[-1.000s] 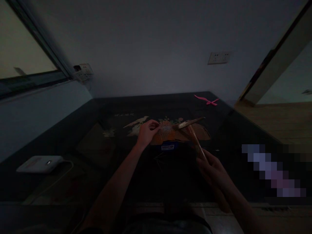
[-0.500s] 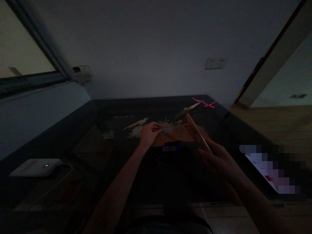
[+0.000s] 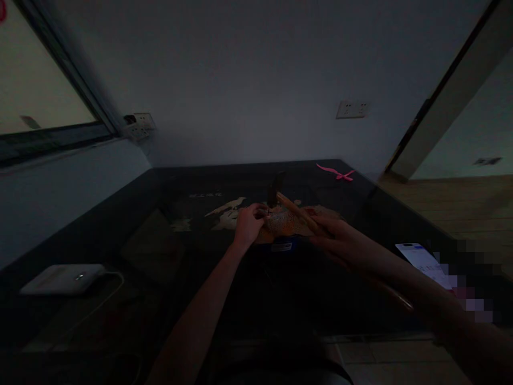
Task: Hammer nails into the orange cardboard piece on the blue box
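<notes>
My right hand (image 3: 340, 235) is wrapped round the wooden handle of a hammer (image 3: 298, 213). The dark hammer head is low over the left part of an orange speckled packet (image 3: 285, 224), close to my left fingertips; whether it touches cannot be told. My left hand (image 3: 248, 223) lies at the packet's left end, with thumb and fingers pinched together. Whatever sits between those fingers is too dark and small to make out. A blue item with a white label (image 3: 284, 246) shows at the packet's near edge.
The dark glossy table (image 3: 224, 289) has a bird and flower print. A white box with a cable (image 3: 64, 279) lies at the left, a lit phone (image 3: 425, 264) at the right. Near the wall is a pink ribbon (image 3: 339, 174). Wall sockets (image 3: 351, 109) are above.
The hammer has swung left and down, its head now beside my left fingers instead of further right. My right hand moved slightly left and up. The left hand keeps its pinch.
</notes>
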### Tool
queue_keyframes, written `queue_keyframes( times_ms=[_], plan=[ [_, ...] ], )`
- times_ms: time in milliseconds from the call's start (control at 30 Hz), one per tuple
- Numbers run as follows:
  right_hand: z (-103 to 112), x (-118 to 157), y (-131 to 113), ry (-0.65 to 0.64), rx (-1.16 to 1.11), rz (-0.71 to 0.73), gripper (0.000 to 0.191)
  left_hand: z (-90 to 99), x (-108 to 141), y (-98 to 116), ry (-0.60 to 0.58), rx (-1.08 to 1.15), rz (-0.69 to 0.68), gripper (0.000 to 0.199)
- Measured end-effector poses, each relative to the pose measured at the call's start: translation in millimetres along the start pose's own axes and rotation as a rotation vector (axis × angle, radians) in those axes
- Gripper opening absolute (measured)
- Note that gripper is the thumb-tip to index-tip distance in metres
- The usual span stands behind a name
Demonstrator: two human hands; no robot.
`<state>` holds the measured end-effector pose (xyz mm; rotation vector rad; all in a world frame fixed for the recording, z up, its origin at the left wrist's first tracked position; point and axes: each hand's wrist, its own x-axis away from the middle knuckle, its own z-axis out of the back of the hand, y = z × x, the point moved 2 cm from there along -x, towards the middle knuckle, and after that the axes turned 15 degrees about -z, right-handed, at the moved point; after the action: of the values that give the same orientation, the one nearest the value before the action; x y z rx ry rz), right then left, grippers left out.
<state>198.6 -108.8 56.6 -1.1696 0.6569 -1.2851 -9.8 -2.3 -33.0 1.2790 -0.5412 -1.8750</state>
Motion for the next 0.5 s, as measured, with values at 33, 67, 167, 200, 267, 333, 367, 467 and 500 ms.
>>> queue_keyframes(
  times_ms=[33,67,167,200,267,333,367,467,500],
  plan=[
    [0.8,0.8,-1.7,0.012,-0.014,0.014,0.028,0.2,0.1,0.5,0.003,-0.010,-0.002,0.021],
    [1.3,1.9,-3.1,0.024,-0.024,0.025,0.028,0.3,0.2,1.0,0.009,-0.013,-0.002,0.021],
    [-0.3,4.1,-2.8,0.019,0.001,0.004,0.027,0.3,0.2,1.1,0.024,0.012,0.020,0.021],
    [-1.7,4.1,-1.2,0.001,0.025,-0.019,0.028,0.2,0.2,0.7,0.024,0.019,0.030,0.022],
    [-4.0,3.4,2.2,-0.023,0.069,-0.043,0.028,0.0,0.2,-0.3,0.017,0.026,0.038,0.025],
    [-3.6,3.1,3.0,-0.010,0.095,-0.015,0.029,-0.1,0.3,-0.7,0.007,0.029,0.034,0.025],
    [-2.2,3.5,2.0,0.012,0.103,0.018,0.029,-0.1,0.4,-0.5,0.002,0.030,0.032,0.024],
    [2.9,6.3,-3.2,0.058,0.127,0.095,0.030,0.2,0.4,2.1,0.002,0.021,0.031,0.021],
    [3.9,7.2,-4.7,0.064,0.133,0.112,0.030,0.3,0.3,3.4,0.004,0.016,0.033,0.020]
  ],
)
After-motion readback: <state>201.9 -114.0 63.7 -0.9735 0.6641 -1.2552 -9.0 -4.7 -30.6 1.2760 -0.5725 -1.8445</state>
